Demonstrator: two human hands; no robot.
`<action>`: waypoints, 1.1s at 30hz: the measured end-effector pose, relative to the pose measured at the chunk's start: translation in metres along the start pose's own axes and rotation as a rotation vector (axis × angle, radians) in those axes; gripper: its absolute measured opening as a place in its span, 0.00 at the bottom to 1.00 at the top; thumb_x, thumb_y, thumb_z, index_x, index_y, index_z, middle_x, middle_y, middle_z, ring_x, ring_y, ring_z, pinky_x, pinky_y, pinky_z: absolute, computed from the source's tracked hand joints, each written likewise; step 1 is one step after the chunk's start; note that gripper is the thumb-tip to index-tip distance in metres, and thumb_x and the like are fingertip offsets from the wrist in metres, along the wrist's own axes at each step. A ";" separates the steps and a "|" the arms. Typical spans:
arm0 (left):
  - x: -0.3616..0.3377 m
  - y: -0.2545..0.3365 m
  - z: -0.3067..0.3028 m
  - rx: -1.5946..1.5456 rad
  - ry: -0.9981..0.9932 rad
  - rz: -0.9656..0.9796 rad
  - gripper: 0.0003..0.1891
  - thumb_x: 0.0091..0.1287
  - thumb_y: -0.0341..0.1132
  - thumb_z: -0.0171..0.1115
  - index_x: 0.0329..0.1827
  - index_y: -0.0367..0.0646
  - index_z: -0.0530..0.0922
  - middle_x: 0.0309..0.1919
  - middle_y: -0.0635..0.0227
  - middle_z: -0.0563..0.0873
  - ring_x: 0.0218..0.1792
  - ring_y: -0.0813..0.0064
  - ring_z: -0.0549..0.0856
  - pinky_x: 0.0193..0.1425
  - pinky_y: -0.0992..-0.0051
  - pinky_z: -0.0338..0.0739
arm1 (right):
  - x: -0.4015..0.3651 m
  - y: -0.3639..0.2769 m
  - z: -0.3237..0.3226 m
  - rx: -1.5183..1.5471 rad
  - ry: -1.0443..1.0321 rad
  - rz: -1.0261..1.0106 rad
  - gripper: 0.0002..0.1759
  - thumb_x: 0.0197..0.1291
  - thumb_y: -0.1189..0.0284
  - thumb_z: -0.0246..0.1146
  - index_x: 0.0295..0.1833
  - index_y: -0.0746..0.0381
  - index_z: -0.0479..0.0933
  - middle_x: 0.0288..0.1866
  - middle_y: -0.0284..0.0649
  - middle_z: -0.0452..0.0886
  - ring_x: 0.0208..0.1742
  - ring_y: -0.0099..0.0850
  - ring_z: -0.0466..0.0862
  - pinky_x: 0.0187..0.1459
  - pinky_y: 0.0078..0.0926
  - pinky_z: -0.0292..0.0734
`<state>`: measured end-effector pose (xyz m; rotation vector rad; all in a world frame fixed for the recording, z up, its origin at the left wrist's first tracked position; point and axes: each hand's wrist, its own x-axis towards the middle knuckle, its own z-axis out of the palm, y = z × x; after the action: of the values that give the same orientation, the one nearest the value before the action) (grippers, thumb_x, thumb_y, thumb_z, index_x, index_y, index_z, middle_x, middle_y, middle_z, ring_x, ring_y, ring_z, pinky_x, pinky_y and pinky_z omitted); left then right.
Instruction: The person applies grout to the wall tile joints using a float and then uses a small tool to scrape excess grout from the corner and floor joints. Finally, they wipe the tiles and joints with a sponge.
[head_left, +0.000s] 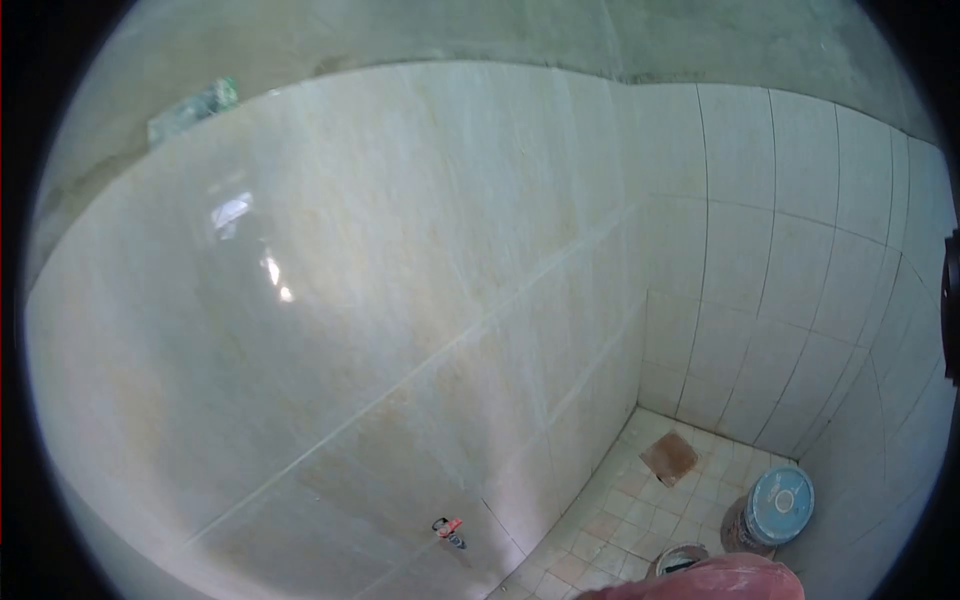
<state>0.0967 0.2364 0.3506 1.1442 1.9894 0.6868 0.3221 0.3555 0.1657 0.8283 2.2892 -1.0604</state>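
Observation:
Neither of my hands shows in the head view. A dusty reddish-pink piece of clothing (715, 580) pushes in at the bottom edge, and the limb under it is hidden. Just behind it stands a small round container (682, 556), partly covered by the cloth, with something dark inside. To its right is a bucket with a blue lid (783, 505), upright on the floor by the wall. A small tap with a red handle (449, 528) sticks out of the large tiled wall (400, 300).
Small square tiles cover the floor (625, 505), with a brown square patch (669, 458) near the corner. Dark joint lines run between the tiles of the right wall (740, 250). Bare grey plaster (450, 30) lies above the tiling, and a crumpled clear-green plastic piece (193, 111) rests at its edge.

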 end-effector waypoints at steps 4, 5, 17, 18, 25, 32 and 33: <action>-0.030 0.011 -0.020 -0.059 0.064 0.012 0.36 0.54 0.49 0.56 0.61 0.35 0.59 0.62 0.47 0.59 0.64 0.52 0.57 0.66 0.66 0.52 | -0.048 -0.058 -0.188 0.207 0.684 -0.257 0.32 0.41 0.48 0.64 0.47 0.60 0.72 0.40 0.47 0.78 0.40 0.44 0.78 0.43 0.37 0.72; -0.038 0.010 -0.023 -0.079 0.081 0.009 0.36 0.54 0.49 0.56 0.61 0.35 0.59 0.62 0.47 0.59 0.64 0.52 0.58 0.66 0.66 0.53 | -0.035 -0.063 -0.238 0.116 0.825 -0.291 0.32 0.38 0.52 0.68 0.47 0.60 0.72 0.34 0.45 0.78 0.33 0.41 0.78 0.39 0.35 0.73; -0.110 -0.035 -0.040 -0.298 0.324 -0.144 0.33 0.56 0.48 0.54 0.60 0.35 0.61 0.61 0.48 0.60 0.63 0.52 0.59 0.65 0.66 0.53 | -0.276 -0.467 -0.617 -0.293 2.118 -1.009 0.42 0.45 0.49 0.62 0.59 0.65 0.60 0.56 0.56 0.65 0.58 0.52 0.64 0.58 0.40 0.59; -0.117 -0.042 -0.040 -0.316 0.349 -0.166 0.33 0.56 0.48 0.54 0.60 0.35 0.61 0.61 0.48 0.61 0.63 0.52 0.59 0.65 0.66 0.53 | -0.291 -0.492 -0.617 -0.179 2.055 -0.948 0.45 0.43 0.46 0.62 0.61 0.63 0.58 0.57 0.57 0.63 0.59 0.52 0.62 0.59 0.41 0.57; -0.177 -0.090 -0.027 -0.474 0.480 -0.320 0.31 0.57 0.48 0.53 0.59 0.36 0.63 0.61 0.49 0.62 0.63 0.52 0.60 0.65 0.66 0.54 | -0.308 -0.576 -0.611 0.248 2.078 -0.544 0.56 0.30 0.41 0.67 0.62 0.62 0.56 0.60 0.54 0.60 0.65 0.48 0.53 0.60 0.45 0.51; -0.237 -0.153 0.020 -0.655 0.471 -0.529 0.29 0.58 0.47 0.52 0.58 0.36 0.64 0.61 0.49 0.63 0.62 0.53 0.61 0.65 0.67 0.54 | -0.298 -0.560 -0.646 0.538 2.051 -1.123 0.45 0.29 0.56 0.74 0.55 0.62 0.65 0.50 0.46 0.73 0.51 0.39 0.72 0.54 0.32 0.63; -0.247 -0.164 0.031 -0.683 0.447 -0.572 0.29 0.58 0.47 0.52 0.58 0.36 0.64 0.61 0.49 0.63 0.62 0.53 0.61 0.65 0.67 0.54 | -0.299 -0.554 -0.650 0.597 2.037 -1.207 0.42 0.29 0.59 0.74 0.53 0.63 0.68 0.48 0.45 0.75 0.47 0.38 0.75 0.51 0.28 0.67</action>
<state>0.1241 -0.0542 0.2923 0.0056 2.0286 1.2379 0.0382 0.4901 1.0148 0.6632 4.7044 -1.7822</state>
